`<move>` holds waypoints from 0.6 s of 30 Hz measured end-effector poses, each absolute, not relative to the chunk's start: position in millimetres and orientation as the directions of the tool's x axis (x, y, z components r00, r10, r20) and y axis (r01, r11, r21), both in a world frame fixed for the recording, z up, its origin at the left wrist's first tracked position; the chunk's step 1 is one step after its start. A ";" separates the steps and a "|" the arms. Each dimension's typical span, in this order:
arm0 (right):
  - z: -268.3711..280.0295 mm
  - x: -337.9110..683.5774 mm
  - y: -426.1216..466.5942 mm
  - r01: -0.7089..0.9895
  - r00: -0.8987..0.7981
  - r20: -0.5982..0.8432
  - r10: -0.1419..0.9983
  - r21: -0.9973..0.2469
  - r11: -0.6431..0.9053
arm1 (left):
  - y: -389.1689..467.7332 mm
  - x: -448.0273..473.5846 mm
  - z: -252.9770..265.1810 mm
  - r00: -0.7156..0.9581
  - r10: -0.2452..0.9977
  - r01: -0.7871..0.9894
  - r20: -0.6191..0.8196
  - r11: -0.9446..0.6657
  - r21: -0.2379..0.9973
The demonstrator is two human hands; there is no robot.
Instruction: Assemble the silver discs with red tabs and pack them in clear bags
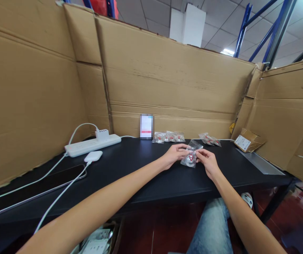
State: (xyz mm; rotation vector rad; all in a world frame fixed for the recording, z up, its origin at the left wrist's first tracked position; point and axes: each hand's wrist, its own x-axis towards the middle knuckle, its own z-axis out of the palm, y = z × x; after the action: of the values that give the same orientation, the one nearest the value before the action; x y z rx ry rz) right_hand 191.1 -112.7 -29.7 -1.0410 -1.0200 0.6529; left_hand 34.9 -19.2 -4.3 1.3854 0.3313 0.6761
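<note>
Between my hands is a small clear plastic bag (189, 160) with a round silvery item and a red mark inside; the item's kind is too small to tell. My left hand (174, 155) pinches the bag's upper left side. On its right edge, the fingers of my right hand (206, 160) are closed too. Just beyond my left hand lies a row of several similar clear bags (168, 137) with red marks. A smaller group of such bags (209, 139) rests behind my right hand.
Cardboard walls (167, 74) enclose the black table (130, 165) at the back and sides. Leftward are a white power strip (93, 145), a white charger (93, 156), cables and a large dark tablet (35, 187). A lit phone (146, 126) stands at the back; a brown packet (248, 140) lies right.
</note>
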 end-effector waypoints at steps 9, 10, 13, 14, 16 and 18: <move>-32.7 191.5 -109.9 -0.092 0.496 0.289 0.819 -0.921 0.380 | -13.4 35.2 -7.4 0.727 0.657 -0.177 0.197 -0.097 0.979; -33.2 192.1 -109.3 -0.093 0.483 0.286 0.828 -0.923 0.372 | -12.0 34.9 -7.1 0.730 0.651 -0.188 0.207 -0.099 0.977; -34.6 193.6 -108.4 -0.044 0.407 0.303 0.862 -0.936 0.349 | -7.8 34.5 -7.3 0.732 0.639 -0.178 0.237 -0.156 0.972; -34.9 194.0 -108.3 -0.027 0.394 0.305 0.867 -0.939 0.343 | -6.6 34.5 -7.8 0.726 0.641 -0.156 0.251 -0.202 0.967; -35.3 194.3 -108.2 -0.010 0.400 0.301 0.866 -0.943 0.332 | -5.0 34.8 -9.3 0.716 0.637 -0.109 0.287 -0.305 0.946; -35.8 194.5 -107.9 -0.005 0.422 0.290 0.859 -0.946 0.323 | -4.1 35.1 -11.2 0.716 0.621 -0.084 0.319 -0.377 0.922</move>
State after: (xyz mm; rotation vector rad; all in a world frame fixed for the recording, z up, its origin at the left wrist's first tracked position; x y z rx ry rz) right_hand 194.5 -107.9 -35.8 -1.0960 -0.9764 0.7050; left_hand 35.1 -4.1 -11.2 1.8144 0.4216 0.7954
